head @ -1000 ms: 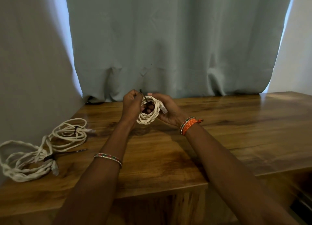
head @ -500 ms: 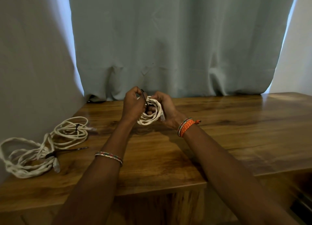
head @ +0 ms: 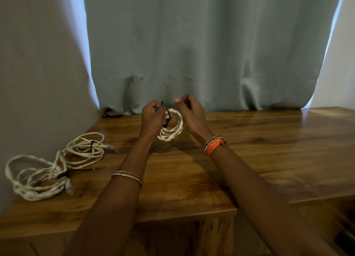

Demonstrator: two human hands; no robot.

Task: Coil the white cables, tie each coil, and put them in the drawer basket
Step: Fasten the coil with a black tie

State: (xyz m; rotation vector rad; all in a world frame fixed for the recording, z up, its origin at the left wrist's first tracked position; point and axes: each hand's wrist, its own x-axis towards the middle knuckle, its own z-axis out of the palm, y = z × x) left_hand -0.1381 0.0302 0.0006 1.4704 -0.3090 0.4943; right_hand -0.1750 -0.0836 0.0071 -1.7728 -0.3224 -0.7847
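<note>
Small white coil (head: pixel 171 126) is held above the table's (head: pixel 249 140) far edge. Left hand (head: pixel 151 118) pinches the dark tie (head: pixel 166 115), which stands steeply upright across the coil; right hand (head: pixel 189 112), fingers curled, steadies the coil's right side.

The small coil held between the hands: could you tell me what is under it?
Under the small coil lies bare wooden table with its shadow. Both hands, left and right, cover its sides.
</note>
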